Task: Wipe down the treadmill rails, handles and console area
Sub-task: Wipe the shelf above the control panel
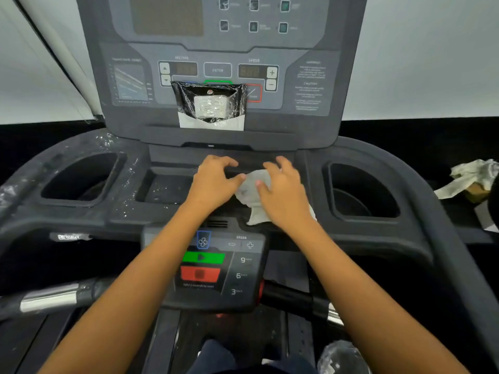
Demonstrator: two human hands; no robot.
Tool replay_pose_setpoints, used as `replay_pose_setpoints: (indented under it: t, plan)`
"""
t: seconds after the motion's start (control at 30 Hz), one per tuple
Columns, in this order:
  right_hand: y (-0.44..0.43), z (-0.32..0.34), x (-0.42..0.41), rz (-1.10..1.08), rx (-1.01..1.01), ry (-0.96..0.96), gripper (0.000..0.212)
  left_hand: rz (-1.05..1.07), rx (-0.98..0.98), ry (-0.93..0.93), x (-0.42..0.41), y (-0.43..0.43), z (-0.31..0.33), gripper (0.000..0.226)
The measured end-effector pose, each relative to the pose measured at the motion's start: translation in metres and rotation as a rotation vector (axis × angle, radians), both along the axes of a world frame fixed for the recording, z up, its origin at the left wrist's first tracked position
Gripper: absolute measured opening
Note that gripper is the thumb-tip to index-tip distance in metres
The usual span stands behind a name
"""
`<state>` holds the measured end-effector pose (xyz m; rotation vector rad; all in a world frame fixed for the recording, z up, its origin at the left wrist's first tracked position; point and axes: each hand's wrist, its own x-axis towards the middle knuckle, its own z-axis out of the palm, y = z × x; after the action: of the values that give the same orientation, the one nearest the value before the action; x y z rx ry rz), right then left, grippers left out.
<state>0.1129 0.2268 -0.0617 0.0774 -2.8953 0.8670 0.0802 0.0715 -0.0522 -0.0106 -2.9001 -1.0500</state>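
Observation:
I stand on a dark treadmill, facing its console (216, 71). A pale wet wipe (253, 190) lies over the middle tray of the console shelf. My left hand (214, 182) pinches the wipe's left edge with the thumb, its fingers curled over the ledge behind. My right hand (283, 190) lies on top of the wipe, thumb and fingers curled round it. Below my wrists sits the lower control panel (216, 268) with green and red buttons. The left handle (54, 296) and right handle (297, 298) run out to either side of it.
A black-and-white plastic packet (210, 106) leans against the console's buttons. Deep cup holders open at the left (81, 176) and right (361, 190). A crumpled used cloth (469, 179) lies at the far right. A clear plastic bag (343, 357) sits low right.

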Motion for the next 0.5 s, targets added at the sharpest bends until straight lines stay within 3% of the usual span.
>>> replay_pose_setpoints:
  t: [0.07,0.13,0.23,0.4,0.5]
  plan:
    - [-0.029,-0.015,0.0,0.141,0.151,-0.304,0.057,0.002,0.01,0.002,0.0,-0.01,0.004,0.021]
    - [-0.04,-0.013,-0.009,0.287,0.196,-0.452,0.06,0.007,0.021,0.005,0.001,-0.016,0.008,0.016]
    - [-0.025,-0.007,-0.012,0.498,0.238,-0.479,0.052,-0.008,-0.013,-0.039,0.01,-0.023,0.003,0.019]
    - [0.015,-0.024,0.004,0.164,0.401,-0.413,0.064,-0.08,-0.156,-0.007,0.037,-0.03,-0.004,0.019]
    - [-0.011,-0.014,0.0,0.301,0.117,-0.42,0.054,-0.089,-0.241,0.012,0.049,-0.033,0.001,0.022]
